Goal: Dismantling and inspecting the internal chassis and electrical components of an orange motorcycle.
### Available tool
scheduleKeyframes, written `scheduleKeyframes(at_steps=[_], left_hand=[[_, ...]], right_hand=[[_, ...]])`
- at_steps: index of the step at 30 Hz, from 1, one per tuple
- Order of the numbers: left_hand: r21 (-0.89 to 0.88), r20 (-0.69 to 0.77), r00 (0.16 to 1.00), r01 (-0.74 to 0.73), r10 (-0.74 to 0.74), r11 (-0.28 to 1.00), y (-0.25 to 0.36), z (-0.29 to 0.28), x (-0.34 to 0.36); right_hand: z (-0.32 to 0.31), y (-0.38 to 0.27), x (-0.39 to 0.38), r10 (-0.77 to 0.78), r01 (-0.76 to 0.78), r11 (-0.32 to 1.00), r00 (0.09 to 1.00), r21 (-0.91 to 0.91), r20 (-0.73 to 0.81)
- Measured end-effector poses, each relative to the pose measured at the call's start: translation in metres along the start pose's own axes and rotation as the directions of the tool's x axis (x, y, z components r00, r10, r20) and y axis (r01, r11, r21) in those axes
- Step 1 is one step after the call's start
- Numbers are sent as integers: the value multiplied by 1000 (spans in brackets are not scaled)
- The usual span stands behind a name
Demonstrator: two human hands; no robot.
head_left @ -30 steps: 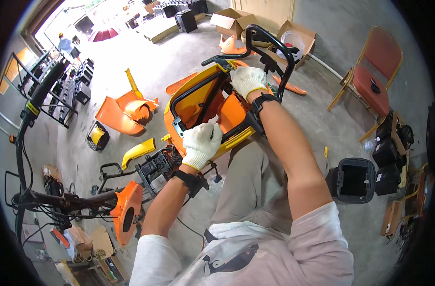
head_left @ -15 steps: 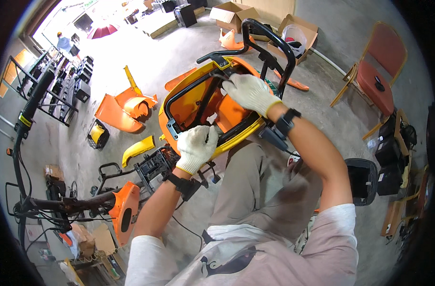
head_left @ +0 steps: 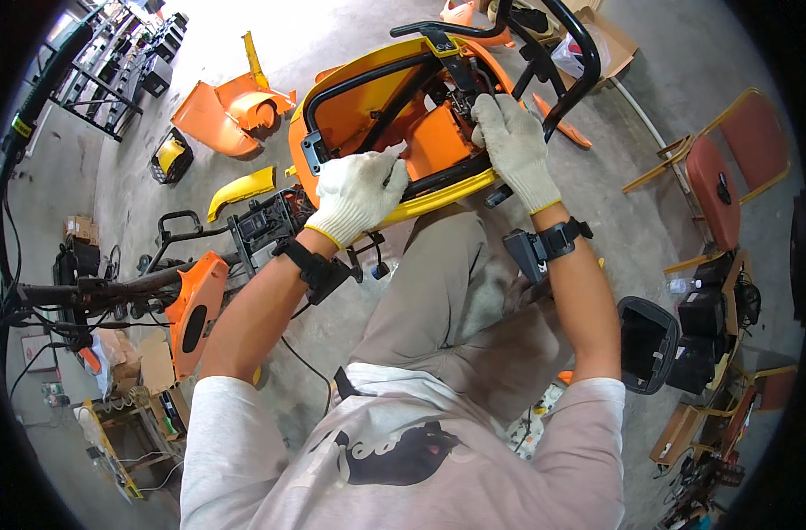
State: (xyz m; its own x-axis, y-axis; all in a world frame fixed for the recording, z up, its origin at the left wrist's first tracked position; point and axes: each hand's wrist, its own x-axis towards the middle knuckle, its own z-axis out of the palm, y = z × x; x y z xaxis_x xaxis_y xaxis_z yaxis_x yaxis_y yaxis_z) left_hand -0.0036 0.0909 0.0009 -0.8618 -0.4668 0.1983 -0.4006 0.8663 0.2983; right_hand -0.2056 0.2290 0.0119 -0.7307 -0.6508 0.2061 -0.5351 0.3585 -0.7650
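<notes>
An orange and yellow scooter body (head_left: pixel 332 99) lies in front of me, with a black tube frame (head_left: pixel 376 72) around its opening. My left hand (head_left: pixel 354 193), in a white knit glove, is closed at the opening's near left edge, next to a metal bracket (head_left: pixel 315 152). What its fingers hold, if anything, is hidden. My right hand (head_left: pixel 516 146), gloved too, bends over the right end of the opening. Its fingertips are drawn together beside a dark metal mechanism (head_left: pixel 461 104), and I cannot make out what they grip. An orange inner panel (head_left: pixel 438 141) shows between the hands.
A black tubular rail (head_left: pixel 589 66) rises beyond my right hand. Orange panels (head_left: pixel 210 115) and a yellow curved piece (head_left: pixel 240 193) lie on the floor at left, near a handlebar post (head_left: pixel 10 168). At right stand a red chair (head_left: pixel 714 190) and a black bin (head_left: pixel 648 344).
My right hand has shifted right, away from the black bracket at the far side of the opening. The left hand stays at the near left edge. The view has tilted downward.
</notes>
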Motion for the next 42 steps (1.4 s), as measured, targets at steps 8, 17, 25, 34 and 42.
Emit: scheduleKeyframes(at_steps=[8, 17, 25, 34, 42], left_hand=[[65, 292, 940, 162, -174, 985, 2, -1, 2], [-1, 264, 951, 165, -159, 986, 6, -11, -3], [-29, 101, 983, 154, -150, 988, 9, -2, -9], [-229, -43, 993, 94, -107, 969, 13, -4, -16], [-642, 37, 962, -185, 272, 744, 84, 19, -94]], right_hand=[[-4, 20, -12, 88, -60, 921, 995, 386, -54], [-11, 12, -102, 262, -276, 794, 959, 542, 104], [-22, 93, -151, 511, -455, 757, 859, 469, 8], [-30, 74, -162, 238, -228, 943, 971, 244, -15], [-40, 16, -179, -415, 415, 910, 908, 8, 59]])
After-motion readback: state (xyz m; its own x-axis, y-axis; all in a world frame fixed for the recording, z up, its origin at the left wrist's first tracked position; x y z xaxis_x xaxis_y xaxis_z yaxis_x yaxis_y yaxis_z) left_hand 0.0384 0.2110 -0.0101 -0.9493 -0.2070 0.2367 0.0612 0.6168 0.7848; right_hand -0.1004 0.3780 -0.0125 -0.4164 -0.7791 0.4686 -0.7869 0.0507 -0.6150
